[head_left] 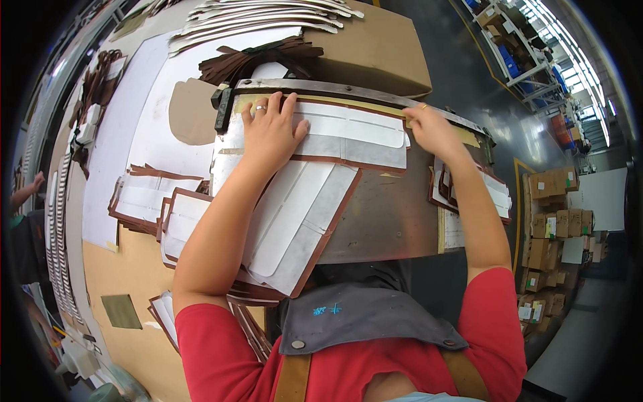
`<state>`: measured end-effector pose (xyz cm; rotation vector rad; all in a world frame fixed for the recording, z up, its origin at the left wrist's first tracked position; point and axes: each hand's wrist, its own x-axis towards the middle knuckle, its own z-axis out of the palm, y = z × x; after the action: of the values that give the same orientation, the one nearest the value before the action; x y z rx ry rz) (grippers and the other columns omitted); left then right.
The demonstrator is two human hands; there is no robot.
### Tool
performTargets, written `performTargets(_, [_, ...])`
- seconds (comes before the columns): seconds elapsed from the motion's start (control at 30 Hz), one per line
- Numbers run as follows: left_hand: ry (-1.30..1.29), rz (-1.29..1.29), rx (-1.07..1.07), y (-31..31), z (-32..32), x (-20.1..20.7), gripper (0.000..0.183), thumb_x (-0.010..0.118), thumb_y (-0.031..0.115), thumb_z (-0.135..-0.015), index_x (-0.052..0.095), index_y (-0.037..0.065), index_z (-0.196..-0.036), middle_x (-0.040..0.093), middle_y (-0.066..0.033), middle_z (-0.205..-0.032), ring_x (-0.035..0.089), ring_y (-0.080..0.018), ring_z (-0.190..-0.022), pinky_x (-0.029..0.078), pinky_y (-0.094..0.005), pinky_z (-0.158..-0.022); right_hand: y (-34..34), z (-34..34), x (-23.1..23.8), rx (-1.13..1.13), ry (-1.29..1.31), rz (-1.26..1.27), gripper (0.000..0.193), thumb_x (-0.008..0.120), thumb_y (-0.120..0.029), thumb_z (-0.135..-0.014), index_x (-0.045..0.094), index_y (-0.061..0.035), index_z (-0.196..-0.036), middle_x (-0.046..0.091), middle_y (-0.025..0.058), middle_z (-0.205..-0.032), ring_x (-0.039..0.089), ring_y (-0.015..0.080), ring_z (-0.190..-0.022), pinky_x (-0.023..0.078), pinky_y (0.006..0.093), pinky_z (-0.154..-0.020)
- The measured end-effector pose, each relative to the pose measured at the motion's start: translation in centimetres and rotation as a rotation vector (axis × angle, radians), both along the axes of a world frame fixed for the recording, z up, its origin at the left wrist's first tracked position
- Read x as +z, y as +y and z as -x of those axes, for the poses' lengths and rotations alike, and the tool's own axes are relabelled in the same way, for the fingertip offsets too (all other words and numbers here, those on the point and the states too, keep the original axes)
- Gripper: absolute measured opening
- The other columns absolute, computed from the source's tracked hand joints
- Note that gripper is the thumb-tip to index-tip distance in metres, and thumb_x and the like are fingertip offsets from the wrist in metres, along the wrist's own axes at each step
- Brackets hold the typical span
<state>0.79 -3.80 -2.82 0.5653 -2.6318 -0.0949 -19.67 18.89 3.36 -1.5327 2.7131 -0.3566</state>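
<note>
A long white-lined panel with brown edges (375,155) lies on a metal work plate (375,228), its far edge along a yellowish strip below a long metal bar (348,88). My left hand (273,127) rests on the panel's left part, its fingers spread toward the bar. At the panel's far right corner, my right hand (432,130) has its fingers curled and the fingertips pinched on the edge. Another white-lined panel (295,221) slants off the plate's near left edge, partly covered by my left forearm.
White-lined panels (151,194) are stacked at left, and more (492,194) lie under my right forearm. Behind the bar are a bundle of brown strips (261,59), a cardboard box (375,50) and pale strips (261,17). Cartons (552,234) stand at the right.
</note>
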Motion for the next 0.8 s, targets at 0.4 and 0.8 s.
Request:
performTargets(0.4, [0.211,-0.480,-0.164,-0.9,0.3,0.2,0.067,0.070,0.021,-0.074,0.038,0.011,-0.131,0.051,-0.0114,-0.114,0.048,-0.0300,-0.107,0.028,-0.0465,-0.093,-7.4,-3.7,-2.9,0.232,0.018,0.230,0.027,0.063,-0.019,-0.080,0.063,-0.0070,-0.104,0.054,0.0107,-0.104,0.052,0.0283,-0.099,0.040,0.0397,-0.090])
performTargets(0.8, [0.665,-0.850,-0.369,-1.4,1.1,0.4,0.057,0.063,0.010,-0.086,0.035,0.010,-0.136,0.048,-0.0114,-0.118,0.052,-0.0169,-0.101,0.043,-0.0300,-0.090,-10.4,-4.9,3.3,0.329,-0.100,0.452,0.016,0.063,-0.017,-0.084,0.067,-0.0033,-0.091,0.059,0.0017,-0.076,0.055,0.0204,-0.079,0.045,0.0323,-0.075])
